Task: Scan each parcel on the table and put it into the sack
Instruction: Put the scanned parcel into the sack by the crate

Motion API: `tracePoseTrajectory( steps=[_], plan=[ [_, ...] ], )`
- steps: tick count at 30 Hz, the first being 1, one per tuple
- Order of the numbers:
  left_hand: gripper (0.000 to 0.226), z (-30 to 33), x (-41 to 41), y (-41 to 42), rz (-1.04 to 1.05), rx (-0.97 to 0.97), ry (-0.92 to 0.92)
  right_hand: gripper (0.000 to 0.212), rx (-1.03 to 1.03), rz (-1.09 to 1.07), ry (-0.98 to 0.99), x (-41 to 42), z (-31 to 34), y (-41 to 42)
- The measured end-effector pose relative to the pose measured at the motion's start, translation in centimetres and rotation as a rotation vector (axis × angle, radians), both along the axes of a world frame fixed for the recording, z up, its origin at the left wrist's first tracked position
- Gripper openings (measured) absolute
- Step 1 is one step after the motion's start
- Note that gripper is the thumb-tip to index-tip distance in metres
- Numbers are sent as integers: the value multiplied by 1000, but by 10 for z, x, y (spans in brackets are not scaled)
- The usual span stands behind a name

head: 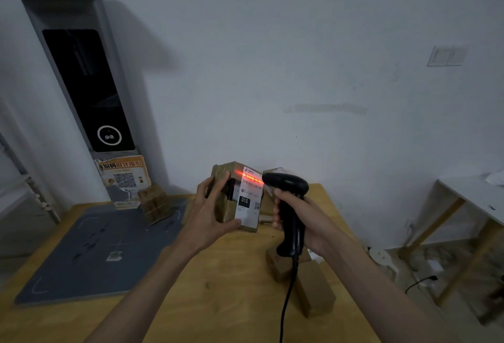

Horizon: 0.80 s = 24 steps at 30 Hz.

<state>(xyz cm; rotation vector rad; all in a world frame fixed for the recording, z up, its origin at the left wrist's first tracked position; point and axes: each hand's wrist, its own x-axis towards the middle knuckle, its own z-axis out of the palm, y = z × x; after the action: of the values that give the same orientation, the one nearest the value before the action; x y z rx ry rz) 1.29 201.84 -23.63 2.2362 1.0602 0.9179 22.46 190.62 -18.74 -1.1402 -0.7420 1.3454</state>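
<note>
One wooden table [223, 288] stands against a pale wall. Left of the held parcel [234, 198], a grey mat [90, 247] carries a small carton [155, 203]. The left hand [210, 217] grips the parcel upright above the table; its white label [249, 200] reads "010", apparently under red light. Right of it, the right hand [300, 217] clasps a black scanner [289, 206].

The scanner's cable [286, 307] runs off the bottom edge; the label's [249, 198] small print is unreadable.
</note>
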Motion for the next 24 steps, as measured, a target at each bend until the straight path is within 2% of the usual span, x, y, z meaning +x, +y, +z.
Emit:
tracePoseTrajectory(
  steps=[11,14,16,20,24],
  plan=[
    [108,1,8,4,-28,4,-28,20,31,-62,-37,4,0,-4],
    [108,3,12,3,-60,-59,-87,19,46,-161,-41,6,-10,-5],
    [107,1,14,2,-79,-112,-107,28,7,-236,-36,7,-21,-6],
    [107,-7,20,-2,-173,-222,-107,34,-77,-292,-49,1,-39,-16],
    [105,-18,27,-12,-288,-286,-81,36,-56,-357,-5,-13,-50,-37]
  ],
)
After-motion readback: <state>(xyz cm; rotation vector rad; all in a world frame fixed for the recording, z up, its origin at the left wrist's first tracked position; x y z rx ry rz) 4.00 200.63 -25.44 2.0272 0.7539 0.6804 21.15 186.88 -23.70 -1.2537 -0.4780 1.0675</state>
